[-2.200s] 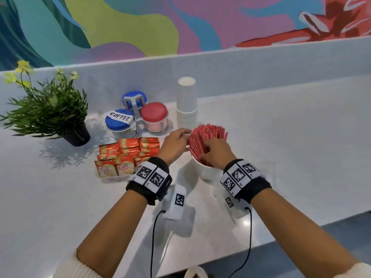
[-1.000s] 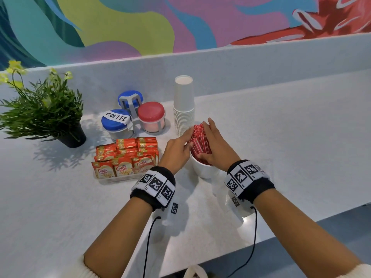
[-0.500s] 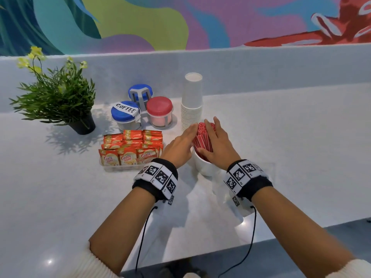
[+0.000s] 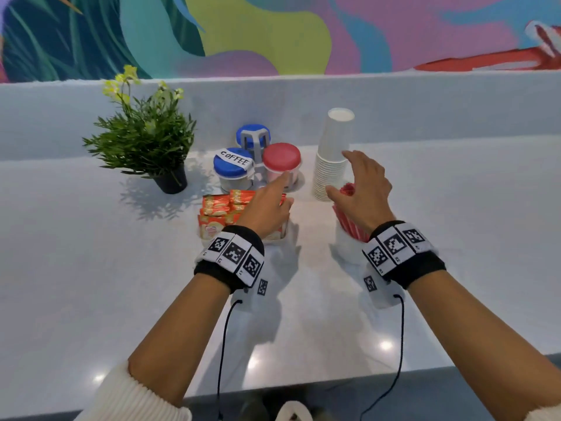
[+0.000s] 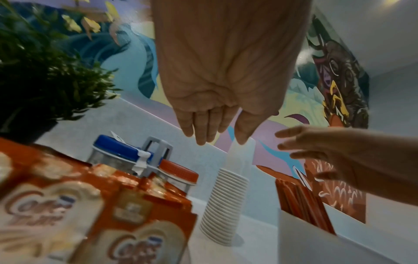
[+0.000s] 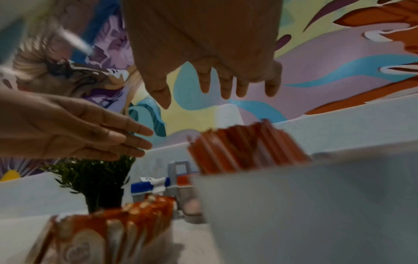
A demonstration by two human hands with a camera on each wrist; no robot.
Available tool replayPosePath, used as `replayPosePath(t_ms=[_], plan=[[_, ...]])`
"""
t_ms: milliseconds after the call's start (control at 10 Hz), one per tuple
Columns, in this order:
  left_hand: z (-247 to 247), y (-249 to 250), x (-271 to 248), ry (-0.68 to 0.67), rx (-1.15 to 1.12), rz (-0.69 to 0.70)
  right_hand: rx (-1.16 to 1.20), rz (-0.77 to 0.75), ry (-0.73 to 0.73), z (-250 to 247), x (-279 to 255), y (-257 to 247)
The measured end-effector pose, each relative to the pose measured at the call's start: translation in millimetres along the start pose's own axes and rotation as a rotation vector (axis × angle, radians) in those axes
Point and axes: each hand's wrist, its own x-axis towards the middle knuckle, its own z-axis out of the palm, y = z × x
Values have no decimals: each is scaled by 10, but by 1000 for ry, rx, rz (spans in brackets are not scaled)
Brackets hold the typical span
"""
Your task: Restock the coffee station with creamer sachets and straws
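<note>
Red straws (image 4: 349, 221) stand bunched in a white cup (image 4: 347, 246) on the counter, partly hidden behind my right wrist. My right hand (image 4: 362, 189) hovers above them with fingers spread, holding nothing. Orange creamer sachets (image 4: 217, 212) stand in rows in a clear tray to the left. Over the sachets' right end hovers my left hand (image 4: 267, 205), fingers straight and empty. The left wrist view shows the sachets (image 5: 95, 210), the straws (image 5: 303, 201) and both hands apart from them. The straws (image 6: 244, 148) fill the cup (image 6: 305, 205) in the right wrist view.
A stack of white paper cups (image 4: 332, 156) stands just behind the straws. Three lidded jars in a grey rack (image 4: 256, 161), one labelled COFFEE, stand behind the sachets. A potted plant (image 4: 148, 138) is at the back left. The counter's front edge (image 4: 303, 387) is near me.
Both hands have let go of the straw bundle and lifted away, the left drifting over the sachets and the right rising toward the paper cups. The straws now stand gathered in the cup.
</note>
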Motion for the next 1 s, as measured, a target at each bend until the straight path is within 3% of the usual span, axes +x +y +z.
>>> replayPosePath(t_ms=[100,300,500,600,900,1000], plan=[[-185,-212,-43,48,-31,8,55,-69,33,206,40,-337],[-364,-750,-72,102,3,-19,-24,-33,-202,815,48,-742],[-273,-1121,-116,-2,258,-123,-153,47,-411,1276,-66,-776],[-188,-1216,-149,-56,273,-132,-230,52,-477,1401,-109,-726],[-143,-1179,-217,-91,332,-124,-263,54,-537,1378,-146,-735],[-239,-1075,-137,-47,286,-129,-180,42,-479,1277,-63,-797]])
